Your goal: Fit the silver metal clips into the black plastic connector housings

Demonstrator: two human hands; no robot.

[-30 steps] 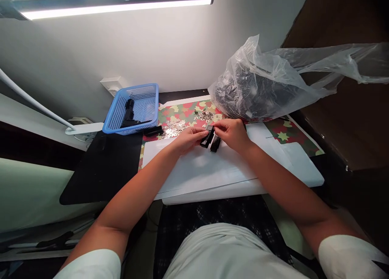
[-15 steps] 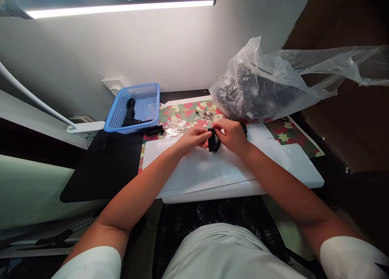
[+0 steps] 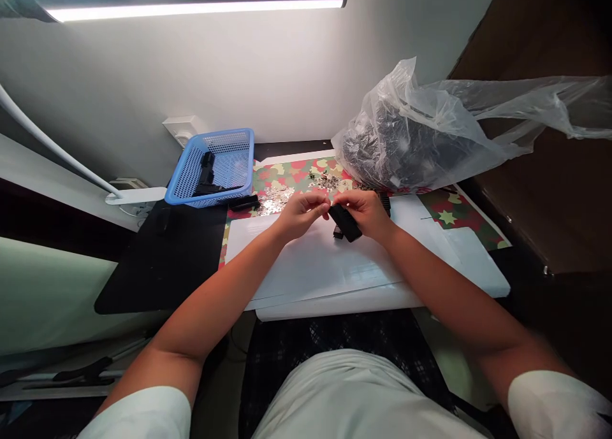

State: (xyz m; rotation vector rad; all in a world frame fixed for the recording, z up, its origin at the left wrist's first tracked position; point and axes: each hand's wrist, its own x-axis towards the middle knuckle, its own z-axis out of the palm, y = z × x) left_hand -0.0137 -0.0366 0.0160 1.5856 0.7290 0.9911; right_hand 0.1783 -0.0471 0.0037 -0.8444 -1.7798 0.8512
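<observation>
My right hand (image 3: pixel 367 212) is closed on a black rectangular plastic piece (image 3: pixel 346 223), which slants down toward me over the white sheets. My left hand (image 3: pixel 302 216) has thumb and fingertips pinched together close by the piece's upper end. Whatever lies in that pinch, if anything, is too small to make out. A second black part (image 3: pixel 338 232) shows from under the held piece. Just beyond my right hand lies a ribbed black part (image 3: pixel 385 202), partly covered by the hand. Farther back are a heap of small shiny metal pieces (image 3: pixel 276 200) and a pile of small darker bits (image 3: pixel 327 181).
A blue basket (image 3: pixel 249 165) with black parts (image 3: pixel 206 171) in it stands at the back left. Another black part (image 3: pixel 244 202) lies beside it. A large clear plastic bag (image 3: pixel 406 139) of dark items fills the back right. White sheets (image 3: pixel 306 273) cover the table's front.
The black piece has turned from upright to slanting, its lower end swinging right. My left fingers have come off its side to its upper end. The right hand still holds it.
</observation>
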